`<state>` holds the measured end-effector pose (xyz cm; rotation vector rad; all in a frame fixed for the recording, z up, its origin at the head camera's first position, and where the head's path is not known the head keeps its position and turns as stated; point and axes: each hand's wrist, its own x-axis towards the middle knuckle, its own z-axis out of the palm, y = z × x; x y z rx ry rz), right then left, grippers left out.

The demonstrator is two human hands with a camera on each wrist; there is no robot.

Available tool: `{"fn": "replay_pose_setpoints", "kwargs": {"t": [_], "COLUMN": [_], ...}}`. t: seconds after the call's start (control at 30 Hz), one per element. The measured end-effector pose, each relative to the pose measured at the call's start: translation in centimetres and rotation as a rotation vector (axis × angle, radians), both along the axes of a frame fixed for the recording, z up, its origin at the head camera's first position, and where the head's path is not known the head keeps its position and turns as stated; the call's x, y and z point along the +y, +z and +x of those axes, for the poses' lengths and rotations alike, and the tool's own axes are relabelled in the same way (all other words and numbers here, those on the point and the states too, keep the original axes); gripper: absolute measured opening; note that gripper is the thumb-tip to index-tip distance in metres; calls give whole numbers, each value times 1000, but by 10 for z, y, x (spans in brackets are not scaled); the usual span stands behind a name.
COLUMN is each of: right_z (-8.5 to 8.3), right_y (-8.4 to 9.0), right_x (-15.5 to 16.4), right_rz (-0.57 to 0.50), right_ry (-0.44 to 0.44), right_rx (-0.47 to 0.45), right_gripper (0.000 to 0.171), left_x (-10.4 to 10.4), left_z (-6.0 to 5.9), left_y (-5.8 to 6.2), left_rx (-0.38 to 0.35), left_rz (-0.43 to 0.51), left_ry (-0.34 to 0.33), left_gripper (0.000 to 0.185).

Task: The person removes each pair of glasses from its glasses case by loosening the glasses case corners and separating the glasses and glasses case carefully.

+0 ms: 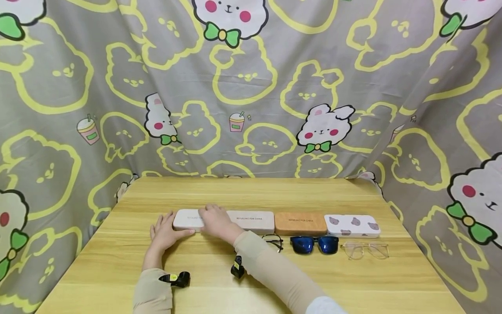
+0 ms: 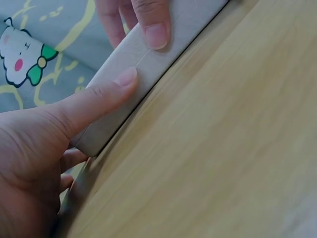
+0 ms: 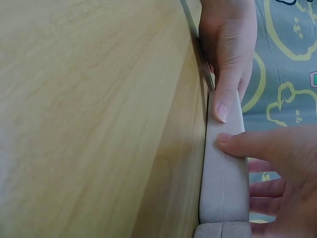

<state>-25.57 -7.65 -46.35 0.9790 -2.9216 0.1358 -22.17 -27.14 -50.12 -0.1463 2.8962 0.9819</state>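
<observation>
At the left end of a row of glasses cases on the table lies a whitish glasses case (image 1: 187,219), shut, its front seam facing the wrist cameras. My left hand (image 1: 166,235) holds its left end, thumb on the front face and fingers round the end and back. Close beside it, my right hand (image 1: 219,222) grips the same case farther right, thumb in front and fingers behind. In the right wrist view, the thumbs rest near each other on the case (image 3: 218,183). A second pale case (image 1: 252,221) touches its right end; the right hand hides part of the top.
Rightward in the row come an orange-brown case (image 1: 300,223) and a white bear-print case (image 1: 352,225). Before them lie dark-framed glasses (image 1: 279,242), partly behind the right forearm, blue-lensed sunglasses (image 1: 330,245) and thin-framed clear glasses (image 1: 354,250). A patterned curtain (image 1: 251,144) surrounds the wooden table (image 1: 219,301).
</observation>
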Motion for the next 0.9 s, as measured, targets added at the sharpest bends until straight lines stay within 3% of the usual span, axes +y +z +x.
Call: {"fn": "replay_pose_setpoints", "kwargs": {"t": [0.5,0.9], "right_z": [-8,-12], "right_y": [8,16], "right_x": [1,4], "right_rz": [18,7], "right_ry": [98,136], "right_rx": [-4,-105], "right_gripper": [33,27], "left_x": [-3,-3], "left_z": [-4,-3], "left_y": [-8,-9], "left_rx": [95,88], "left_rz": [-74,-72], "left_ry": [4,15], "left_gripper": [108,108]}}
